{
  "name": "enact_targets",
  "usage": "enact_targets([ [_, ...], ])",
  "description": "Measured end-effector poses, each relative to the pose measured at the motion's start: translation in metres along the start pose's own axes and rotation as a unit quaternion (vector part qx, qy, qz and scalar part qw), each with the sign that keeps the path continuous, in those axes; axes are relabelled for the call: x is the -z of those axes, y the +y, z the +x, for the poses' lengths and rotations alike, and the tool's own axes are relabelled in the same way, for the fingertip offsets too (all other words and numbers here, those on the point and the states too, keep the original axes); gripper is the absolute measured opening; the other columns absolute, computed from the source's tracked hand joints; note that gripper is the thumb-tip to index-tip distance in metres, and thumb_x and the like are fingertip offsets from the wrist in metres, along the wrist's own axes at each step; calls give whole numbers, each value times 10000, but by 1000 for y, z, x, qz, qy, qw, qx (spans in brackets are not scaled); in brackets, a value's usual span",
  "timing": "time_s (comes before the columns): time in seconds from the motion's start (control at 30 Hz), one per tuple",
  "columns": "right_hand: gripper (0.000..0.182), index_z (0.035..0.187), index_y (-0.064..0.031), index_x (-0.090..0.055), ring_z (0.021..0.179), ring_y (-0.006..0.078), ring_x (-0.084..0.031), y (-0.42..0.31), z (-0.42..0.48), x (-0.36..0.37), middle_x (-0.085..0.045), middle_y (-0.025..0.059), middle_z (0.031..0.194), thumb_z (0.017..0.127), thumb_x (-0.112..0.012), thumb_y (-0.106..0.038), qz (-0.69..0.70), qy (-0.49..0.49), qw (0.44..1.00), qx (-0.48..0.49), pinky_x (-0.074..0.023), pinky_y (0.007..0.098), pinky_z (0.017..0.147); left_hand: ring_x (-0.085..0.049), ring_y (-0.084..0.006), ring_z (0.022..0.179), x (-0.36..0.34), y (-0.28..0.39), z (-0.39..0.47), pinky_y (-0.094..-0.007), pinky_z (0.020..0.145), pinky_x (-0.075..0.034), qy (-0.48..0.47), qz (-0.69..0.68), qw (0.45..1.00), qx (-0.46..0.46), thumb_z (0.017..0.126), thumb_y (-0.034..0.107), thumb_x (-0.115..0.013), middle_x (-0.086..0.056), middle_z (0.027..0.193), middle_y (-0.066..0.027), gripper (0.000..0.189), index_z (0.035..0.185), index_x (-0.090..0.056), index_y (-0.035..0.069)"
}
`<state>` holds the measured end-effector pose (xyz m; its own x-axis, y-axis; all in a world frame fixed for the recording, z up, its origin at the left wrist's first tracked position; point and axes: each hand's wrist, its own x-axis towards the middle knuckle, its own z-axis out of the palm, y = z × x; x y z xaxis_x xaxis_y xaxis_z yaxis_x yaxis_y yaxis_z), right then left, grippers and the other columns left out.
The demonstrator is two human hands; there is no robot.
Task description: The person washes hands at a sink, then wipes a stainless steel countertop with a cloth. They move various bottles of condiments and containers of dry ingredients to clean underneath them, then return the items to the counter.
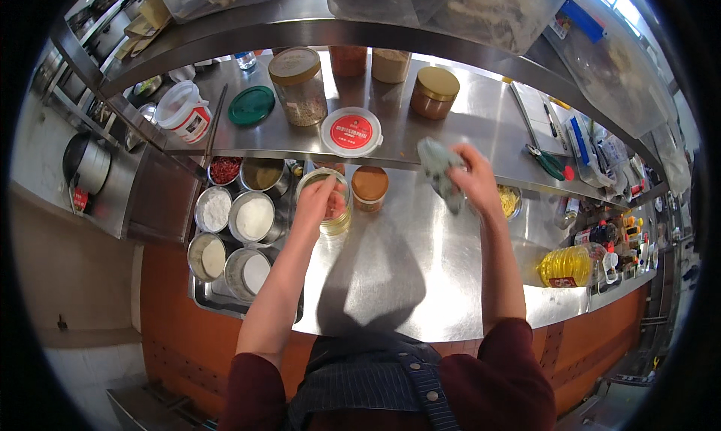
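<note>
My right hand (476, 177) grips a crumpled grey-green cloth (438, 169), raised near the front edge of the steel shelf. My left hand (322, 200) is at the mouth of a clear jar (337, 225), its fingers curled. Whether those fingers grip the jar's rim or just hover over it, I cannot tell. Right beside that jar stands a smaller jar with a brown top (370, 186). Behind both, a round white lid with a red label (351, 132) bearing writing lies on the shelf.
To the left, a tray (217, 304) holds several steel pots, including one of white powder (253, 217) and one of dried red chillies (225, 170). An oil bottle (563, 266) lies at right. The shelf carries a grain jar (298, 87), a gold-lidded jar (435, 93) and green-handled pliers (546, 163).
</note>
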<state>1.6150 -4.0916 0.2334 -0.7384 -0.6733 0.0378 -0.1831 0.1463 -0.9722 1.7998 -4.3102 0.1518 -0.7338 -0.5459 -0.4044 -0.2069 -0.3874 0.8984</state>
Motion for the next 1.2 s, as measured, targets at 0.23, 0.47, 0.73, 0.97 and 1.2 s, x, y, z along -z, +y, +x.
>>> enact_targets([
  [0.23, 284, 989, -113, -615, 908, 272, -555, 44, 103, -43, -573, 122, 965, 715, -542, -122, -416, 96, 881, 203, -459, 365, 764, -591, -119, 575, -21, 30, 55, -190, 470, -444, -15, 7, 997, 78, 817, 534, -480, -613, 704, -57, 552, 841, -594, -6],
  [0.47, 222, 891, -125, -647, 906, 270, -550, 54, 96, -38, -573, 101, 922, 723, -516, -64, -349, -3, 908, 230, -459, 367, 762, -580, -131, 518, -14, 32, 51, -185, 443, -438, 42, -11, 997, 69, 854, 382, -457, -580, 629, -36, 413, 816, -594, -6],
  [0.73, 282, 861, -124, -648, 941, 285, -531, 54, 160, -87, -585, 101, 923, 671, -474, -10, -312, 54, 867, 385, -436, 384, 806, -542, -114, 474, -6, 38, 31, -191, 423, -421, 28, -56, 998, 13, 882, 357, -427, -519, 570, -9, 397, 805, -562, -7],
  [0.97, 187, 689, -77, -600, 835, 272, -531, 54, 114, -58, -594, 60, 773, 600, -474, 28, -287, -137, 897, 309, -433, 356, 755, -543, -111, 473, -6, 38, 38, -189, 419, -423, 38, -40, 998, 22, 885, 375, -431, -525, 573, -12, 413, 798, -564, -6],
  [1.2, 88, 579, -46, -581, 621, 286, -557, 67, 17, 36, -573, 106, 609, 553, -512, 3, -440, -129, 873, 169, -457, 363, 586, -540, -98, 480, -21, 39, 43, -184, 433, -420, 26, 18, 999, 30, 861, 489, -455, -522, 564, -10, 501, 755, -569, 13],
])
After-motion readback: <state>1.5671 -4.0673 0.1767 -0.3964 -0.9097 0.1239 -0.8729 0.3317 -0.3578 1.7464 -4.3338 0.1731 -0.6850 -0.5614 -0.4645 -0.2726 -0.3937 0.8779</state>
